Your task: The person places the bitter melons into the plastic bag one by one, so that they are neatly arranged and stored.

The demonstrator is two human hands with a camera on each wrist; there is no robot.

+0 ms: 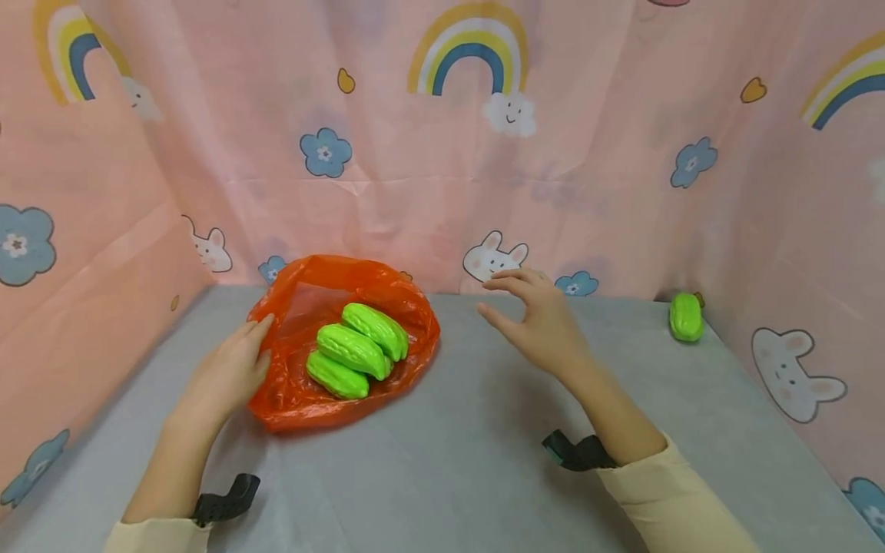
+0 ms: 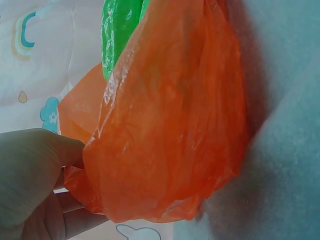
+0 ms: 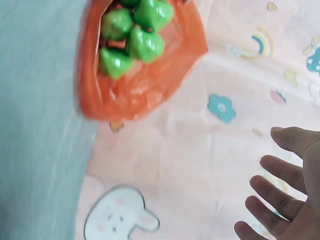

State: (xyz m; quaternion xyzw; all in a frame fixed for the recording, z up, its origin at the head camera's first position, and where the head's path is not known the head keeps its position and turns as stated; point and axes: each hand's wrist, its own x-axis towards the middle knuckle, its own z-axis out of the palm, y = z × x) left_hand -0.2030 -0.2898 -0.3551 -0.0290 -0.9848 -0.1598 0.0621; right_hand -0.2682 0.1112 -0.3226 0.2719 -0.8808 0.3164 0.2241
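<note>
An orange-red plastic bag (image 1: 304,415) lies with its mouth gaping toward me, left of the middle of the table. Several bright green, ridged, oblong pieces (image 1: 351,349), glossy like plastic produce, are heaped inside it; their pointed ends show in the right wrist view. My left hand (image 1: 231,369) pinches the bag's left rim between thumb and fingers, the film bunched there in the left wrist view (image 2: 82,185). To the right of the bag, my right hand (image 1: 542,319) hovers over the table, holding nothing, its fingers spread in the right wrist view.
One more green ridged piece (image 1: 686,317) lies alone at the table's back right corner. Pink printed cloth (image 1: 588,153) walls in the grey table (image 1: 415,476) at the back and both sides. A black strap mount (image 1: 577,452) sits on each wrist.
</note>
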